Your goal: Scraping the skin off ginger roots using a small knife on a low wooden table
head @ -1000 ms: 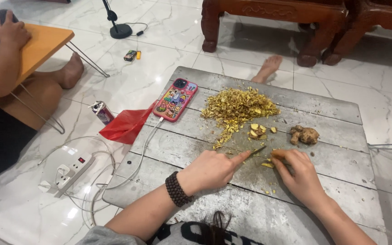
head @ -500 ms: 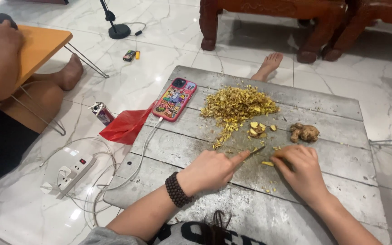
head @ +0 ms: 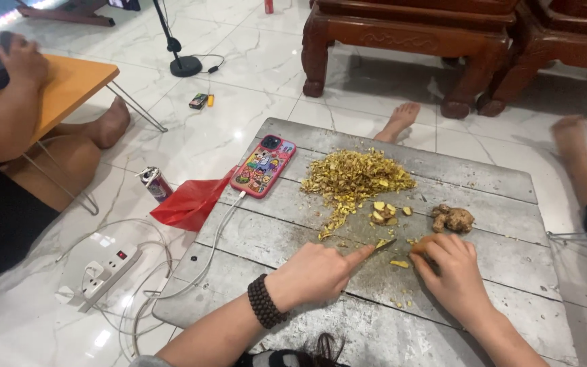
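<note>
Left hand (head: pixel 321 272) grips knife (head: pixel 383 243); right hand (head: pixel 451 272) closes on root (head: pixel 421 245), firm, knobbly, near board's (head: pixel 484 178) right edge.

Knife (head: pixel 383 242) mostly hidden under left hand (head: pixel 321 273); only blade tip showing, handle unseen. Root piece (head: pixel 421 244) largely covered by right hand (head: pixel 451 277), fingertips curled out of sight. Both forearms cut off by bottom edge. Board (head: pixel 443 170) cropped at bottom edge, near edge unseen. Cable (head: pixel 219 234) end lost among loops by power strip (head: pixel 107 268). Small objects (head: pixel 200 100) on floor too small to identify. Seated person at left cut off by frame, hand (head: pixel 22 58) blurred. Second person at right showing only foot (head: pixel 568 132) and part of leg. Furniture (head: pixel 402 41) cropped at top.
</note>
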